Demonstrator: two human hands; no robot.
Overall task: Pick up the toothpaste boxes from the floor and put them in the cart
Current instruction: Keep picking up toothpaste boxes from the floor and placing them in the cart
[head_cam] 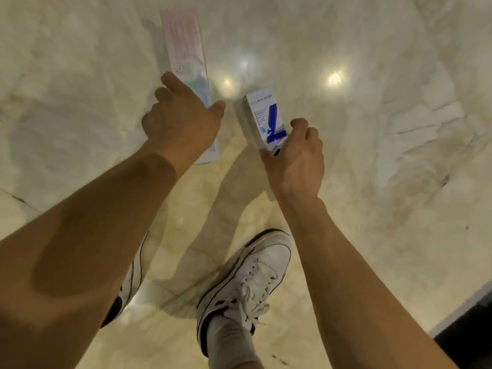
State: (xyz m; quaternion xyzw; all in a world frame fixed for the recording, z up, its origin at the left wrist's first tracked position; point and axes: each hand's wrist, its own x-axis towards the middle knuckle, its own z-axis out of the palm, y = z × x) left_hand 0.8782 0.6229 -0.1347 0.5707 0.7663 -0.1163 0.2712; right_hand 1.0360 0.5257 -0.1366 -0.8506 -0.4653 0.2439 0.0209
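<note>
A long pale pink-and-white toothpaste box (183, 46) stretches away over the marble floor, and my left hand (178, 121) grips its near half, thumb on the right edge. A shorter white box with a blue mark (263, 115) is held by my right hand (295, 158), thumb on one side and fingers curled over the other. Both boxes look lifted off the floor, though contact with it cannot be told for the long one. No cart is in view.
Glossy cream marble floor (386, 75) with bright light reflections fills the view. My white sneakers (247, 278) stand below the hands. A dark strip with a white edge (468, 323) runs along the lower right corner.
</note>
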